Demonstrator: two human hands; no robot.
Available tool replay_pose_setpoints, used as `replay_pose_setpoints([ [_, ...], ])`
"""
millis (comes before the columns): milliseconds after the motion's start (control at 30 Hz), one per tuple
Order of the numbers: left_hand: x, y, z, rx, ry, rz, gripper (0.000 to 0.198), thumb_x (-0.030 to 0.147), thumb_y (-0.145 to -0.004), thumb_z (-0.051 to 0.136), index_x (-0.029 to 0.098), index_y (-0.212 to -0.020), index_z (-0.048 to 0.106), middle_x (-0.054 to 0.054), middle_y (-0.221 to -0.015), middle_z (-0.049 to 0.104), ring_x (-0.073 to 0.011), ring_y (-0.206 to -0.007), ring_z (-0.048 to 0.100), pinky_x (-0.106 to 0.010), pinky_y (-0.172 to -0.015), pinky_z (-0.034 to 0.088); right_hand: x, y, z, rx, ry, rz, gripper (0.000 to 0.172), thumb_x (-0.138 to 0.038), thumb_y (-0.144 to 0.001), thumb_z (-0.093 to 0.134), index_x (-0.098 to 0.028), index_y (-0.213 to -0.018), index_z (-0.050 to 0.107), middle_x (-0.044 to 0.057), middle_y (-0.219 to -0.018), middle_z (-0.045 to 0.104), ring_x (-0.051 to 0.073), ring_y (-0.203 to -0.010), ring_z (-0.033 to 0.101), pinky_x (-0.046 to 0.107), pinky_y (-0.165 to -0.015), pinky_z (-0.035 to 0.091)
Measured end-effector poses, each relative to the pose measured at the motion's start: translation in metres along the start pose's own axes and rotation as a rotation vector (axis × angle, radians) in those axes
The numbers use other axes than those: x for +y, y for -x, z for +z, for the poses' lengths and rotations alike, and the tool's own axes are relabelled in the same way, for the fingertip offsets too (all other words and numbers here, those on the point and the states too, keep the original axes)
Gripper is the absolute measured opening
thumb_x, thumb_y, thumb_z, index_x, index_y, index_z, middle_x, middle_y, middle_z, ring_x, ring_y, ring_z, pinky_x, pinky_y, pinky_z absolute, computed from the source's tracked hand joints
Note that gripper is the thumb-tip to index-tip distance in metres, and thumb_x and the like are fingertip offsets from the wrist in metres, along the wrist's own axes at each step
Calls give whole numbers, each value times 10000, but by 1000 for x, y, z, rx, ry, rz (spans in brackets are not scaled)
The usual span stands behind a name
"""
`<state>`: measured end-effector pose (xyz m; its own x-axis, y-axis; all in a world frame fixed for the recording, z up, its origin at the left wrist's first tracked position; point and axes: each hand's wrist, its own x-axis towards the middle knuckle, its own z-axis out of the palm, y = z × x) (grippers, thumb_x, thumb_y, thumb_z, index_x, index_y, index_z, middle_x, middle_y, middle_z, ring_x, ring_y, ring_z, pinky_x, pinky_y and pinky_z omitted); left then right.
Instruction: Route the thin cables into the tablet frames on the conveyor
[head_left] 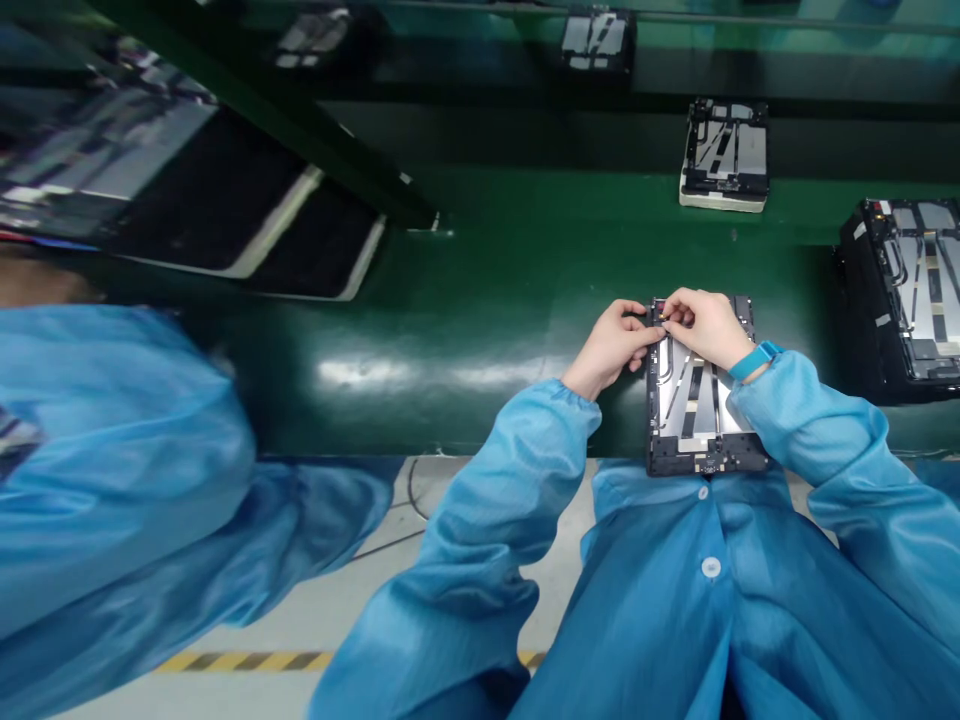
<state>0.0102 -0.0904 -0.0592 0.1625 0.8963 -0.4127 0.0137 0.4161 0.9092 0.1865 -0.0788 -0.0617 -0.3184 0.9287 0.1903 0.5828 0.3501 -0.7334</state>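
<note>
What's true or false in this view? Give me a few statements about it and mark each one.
The right hand wears a blue wristband. True.
The left hand grips a screwdriver. False: no screwdriver shows; the hand is at the far end of the dark device frame.
The conveyor belt is grey. False: it is green.
Another device frame sits on a white base farther along. True.
</note>
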Motion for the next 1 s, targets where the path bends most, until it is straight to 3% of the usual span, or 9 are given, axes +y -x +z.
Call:
replay_pose_setpoints([
  [100, 3, 1, 6, 45, -40, -42, 408, 87, -780, 757, 228, -1002, 445, 145, -561, 474, -41, -364, 366, -181, -377, 229, -1, 1, -3, 68, -1, -56, 104, -132, -802, 661, -209, -872, 649, 34, -876, 697, 190, -791, 611, 329, -785, 492],
  [200, 3, 0, 15, 129, -102, -36, 401, 96, -769, 767, 230, -986, 458, 135, -582, 457, -44, -379, 347, -196, -395, 206, -4, 5, -12, 177, 45, -135, 99, -163, -861, 604, -214, -931, 652, 86, -1018, 690, 245, -961, 628, 399, -897, 508],
  [300, 1, -2, 22, 232, -178, -7, 369, 107, -754, 774, 210, -990, 509, 99, -625, 500, -65, -455, 418, -201, -454, 299, -2, 14, -25, 298, 120, -111, 177, -179, -872, 593, -224, -1034, 649, 120, -1143, 669, 302, -1141, 608, 480, -1021, 487],
  [433, -4, 6, 16, 260, -355, 53, 213, 224, -847, 718, 175, -1034, 629, -5, -745, 648, -150, -662, 607, -260, -641, 486, 22, 38, -37, 446, 183, 82, 411, -281, -855, 654, -219, -1258, 601, 165, -1387, 593, 358, -1365, 510, 583, -1147, 415],
  [533, -13, 26, 5, 222, -561, 194, 245, 334, -938, 615, 162, -1068, 730, -94, -975, 743, -232, -948, 688, -344, -894, 541, 40, 63, -37, 410, 107, 262, 632, -422, -872, 661, -201, -1442, 502, 188, -1510, 536, 370, -1417, 494, 617, -1167, 415],
  [633, -25, 46, 1, 161, -640, 298, 383, 348, -968, 552, 144, -1222, 754, -135, -1187, 730, -264, -1135, 665, -387, -1053, 509, 43, 81, -26, 331, 19, 318, 737, -529, -905, 633, -208, -1538, 435, 177, -1560, 526, 357, -1452, 491, 611, -1211, 390],
  [800, -32, 49, 1, 121, -247, 286, 551, 345, -936, 610, 160, -1456, 624, -146, -1384, 690, -263, -1149, 690, -426, -1059, 533, 24, 78, -1, 334, -111, 274, 824, -616, -928, 599, -254, -1620, 336, 132, -1675, 407, 345, -1566, 356, 615, -1266, 322],
  [900, -23, 36, -29, 135, -36, 240, 620, 360, -861, 714, 145, -1437, 629, -150, -1354, 721, -274, -1193, 686, -404, -1035, 544, 21, 64, -1, 226, -150, 204, 799, -595, -954, 572, -251, -1632, 323, 129, -1683, 399, 337, -1549, 392, 595, -1244, 363],
  [1000, -9, 23, -98, 326, -85, 138, 615, 305, -774, 773, 131, -1357, 683, -123, -1205, 779, -226, -1004, 727, -325, -893, 580, 32, 50, -15, 126, -46, 71, 721, -489, -939, 614, -245, -1585, 406, 136, -1581, 532, 333, -1417, 538, 573, -1162, 455],
])
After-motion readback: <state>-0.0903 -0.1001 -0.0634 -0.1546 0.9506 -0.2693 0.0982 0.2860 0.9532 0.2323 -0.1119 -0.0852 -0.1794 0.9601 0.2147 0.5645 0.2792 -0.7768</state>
